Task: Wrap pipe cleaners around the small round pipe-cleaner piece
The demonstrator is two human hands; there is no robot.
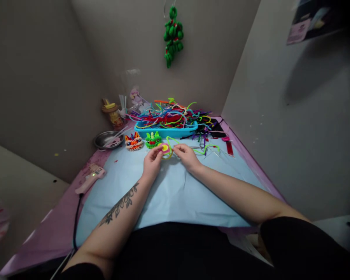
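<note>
Above the middle of the blue sheet, my left hand (153, 159) is closed on a small pink and yellow coil of pipe cleaner (165, 148). A lime green pipe cleaner (175, 140) runs by the coil, and one loop of it bends round the lower edge. To the right of the coil, my right hand (186, 155) pinches a strand between thumb and forefinger; its tip is too small to make out. Just behind my left hand sits a green animal head (153, 140) made of pipe cleaners. Left of it stands an orange and white animal head (133, 142).
A blue tray (166, 132) heaped with coloured pipe cleaners stands at the back. At the left are a metal bowl (108, 140), a pink glue gun (91, 179) with its cord and a lidded cup (113, 112). A green twisted ornament (173, 37) hangs on the wall.
</note>
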